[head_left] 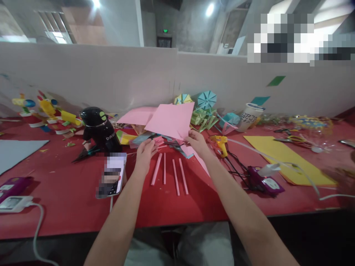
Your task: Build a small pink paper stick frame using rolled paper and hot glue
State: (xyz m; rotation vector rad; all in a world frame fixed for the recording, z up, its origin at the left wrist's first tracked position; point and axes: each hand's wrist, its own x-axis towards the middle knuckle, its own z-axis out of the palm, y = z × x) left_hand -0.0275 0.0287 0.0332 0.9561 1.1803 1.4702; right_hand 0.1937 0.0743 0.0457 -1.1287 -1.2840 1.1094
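My right hand [197, 143] grips the lower right edge of a pink paper sheet [172, 120] and holds it tilted up above the red table [69, 207]. My left hand [144, 155] hovers palm down over a heap of paper scraps [159, 140], fingers curled and touching a small pink piece. Several rolled pink paper sticks [172, 171] lie side by side on the table just in front of both hands.
A phone [112, 175] leans against a black jar [98, 129] on the left. A yellow glue gun [219, 144], its cord, a purple power strip [264, 181] and a yellow sheet [285, 157] lie right. Folded paper crafts [206, 99], a cup [249, 116] and scissors [291, 139] line the back wall.
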